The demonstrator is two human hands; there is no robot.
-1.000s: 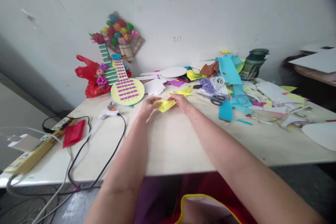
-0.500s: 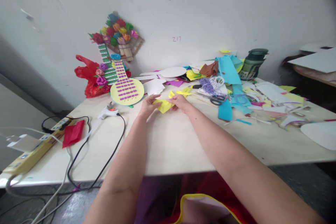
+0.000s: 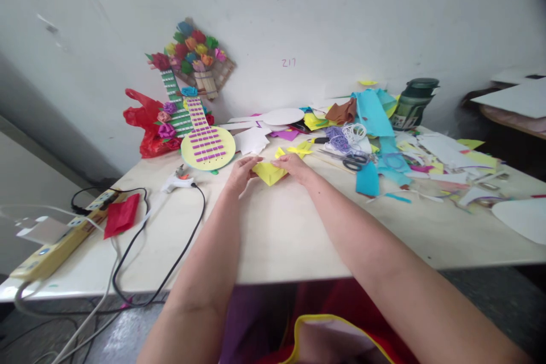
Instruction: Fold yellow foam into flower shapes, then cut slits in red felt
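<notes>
Between my hands is a piece of yellow paper (image 3: 269,174), creased and pointed toward me at its lower corner. My left hand (image 3: 243,173) pinches its left edge, and my right hand (image 3: 294,167) pinches the right edge with the thumb on top. Some fingers are hidden behind the paper. Just beyond my right hand lie other yellow paper strips (image 3: 302,149). A round yellow craft piece with purple rows (image 3: 208,148) leans to the left of my left hand, in front of paper flowers (image 3: 196,48).
A glue gun (image 3: 178,182) with a black cord, a red packet (image 3: 121,216) and a power strip (image 3: 63,242) are on the left. To the right lie scissors (image 3: 355,161), purple yarn (image 3: 336,139), blue paper (image 3: 367,180), paper scraps and a green bottle (image 3: 413,104).
The yellow paper has been turned and spread, so its lower corner now points straight toward me. Both hands keep their pinch on it and have barely moved.
</notes>
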